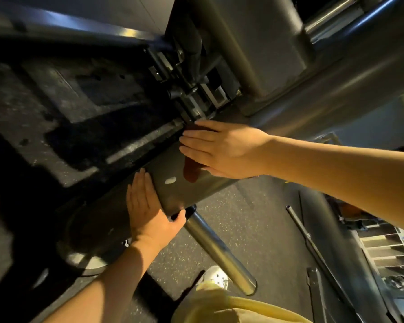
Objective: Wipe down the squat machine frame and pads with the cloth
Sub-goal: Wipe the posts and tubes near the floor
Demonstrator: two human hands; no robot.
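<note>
- Nearest the camera, a pale yellow garment [222,306] fills the bottom edge, and a white perforated shoe [216,276] stands on the dark speckled rubber floor [254,229].
- A polished round steel peg [219,252] slants from under the frame down toward the shoe.
- The left hand [149,210] lies flat and open against the wide dark grey metal beam of the squat machine frame [177,190], fingers stretched together up along its left side and the thumb hooked around the beam's lower edge; it holds nothing else.
- The beam runs diagonally from lower left to upper right, its paint smooth and dully glossy, with a small pale chip or smear [170,180] near the middle.
- The right hand [222,148] lies further up the same beam, palm down, fingers spread flat and nearly straight, pressing a dark reddish-brown cloth [191,171] onto the metal.
- Only a fold of the cloth shows, hanging out below the palm, with a darker strip between the fingers near the tips.
- Beyond the fingertips sits a cluster of bright steel brackets and rollers [191,89], partly in shadow.
- Farthest off, a broad grey upright column [254,43] rises to the top edge.
</note>
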